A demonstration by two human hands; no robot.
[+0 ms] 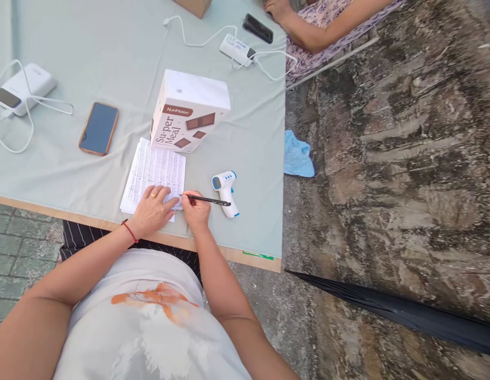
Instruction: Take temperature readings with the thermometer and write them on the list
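Two hands are working at the near edge of a table draped in a pale green cloth (245,148). Starting at the far left, a white power bank (23,87) is lying with its cable looped around it, and a phone in a tan case (99,128) is resting face up just to its right. Next, the sheet of paper (154,171), densely filled with rows of writing, is lying near the table's front edge, its far end tucked against a white and brown carton (189,112). The left hand (152,210) is pressing flat on the sheet's near corner, fingers spread and holding nothing, a ring on one finger and a red band at the wrist. Just beside it, the right hand (197,211) is pinching a dark pen (207,200) with fingers closed round it, the tip touching the paper's right edge. To write neatly here, the flat hand should probably be keeping the sheet pinned so it is not sliding on the cloth, and the pen hand resting its heel on the table. Further right, a white and blue infrared thermometer (226,192) is lying just beside the pen. At the far corner, another person's arm (308,26) is leaning on the table.
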